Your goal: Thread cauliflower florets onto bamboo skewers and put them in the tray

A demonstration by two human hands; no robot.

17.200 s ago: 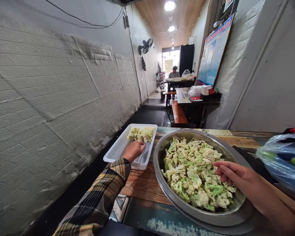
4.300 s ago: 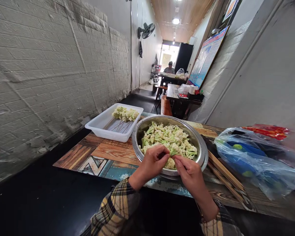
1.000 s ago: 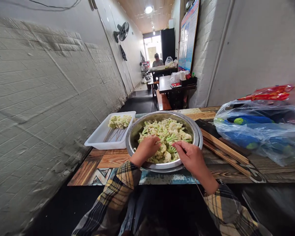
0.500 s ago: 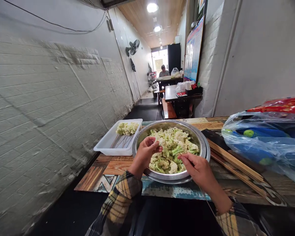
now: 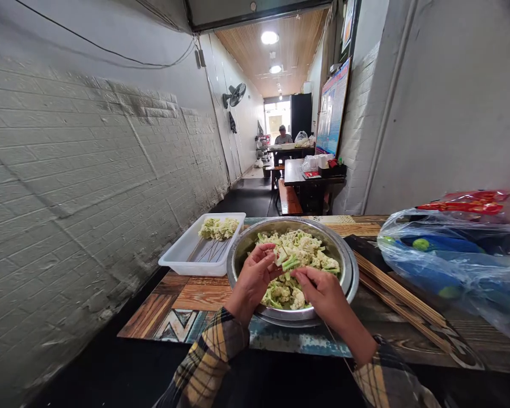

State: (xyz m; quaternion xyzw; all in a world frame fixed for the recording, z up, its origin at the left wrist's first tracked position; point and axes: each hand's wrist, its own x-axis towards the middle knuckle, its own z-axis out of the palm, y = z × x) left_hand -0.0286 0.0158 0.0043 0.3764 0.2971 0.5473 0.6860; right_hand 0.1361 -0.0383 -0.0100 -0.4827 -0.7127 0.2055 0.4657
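Note:
A wide metal bowl (image 5: 352,271) of cut cauliflower (image 5: 308,243) stands on the table in front of me. Over its near half, my left hand (image 5: 255,277) pinches a small cauliflower floret (image 5: 288,263) with a green stem. Close by on the right, my right hand (image 5: 326,296) grips a thin wooden skewer (image 5: 336,343), whose long end slants down past my wrist. The skewer's tip near the floret is too small to make out. Left of the bowl, a white plastic tray (image 5: 176,258) holds skewered cauliflower (image 5: 218,228), with the sticks toward me.
Bundled bamboo skewers (image 5: 399,289) lie right of the bowl on the patterned tabletop (image 5: 204,294). Beyond them is a clear plastic bag (image 5: 450,266) with blue and green contents. A brick wall (image 5: 89,170) runs along the left. Farther back, a person (image 5: 283,136) sits behind tables.
My right hand has moved left, nearer my left hand, bringing the skewer toward the floret. The floret's green stem now shows between the hands. The view has tilted up slightly.

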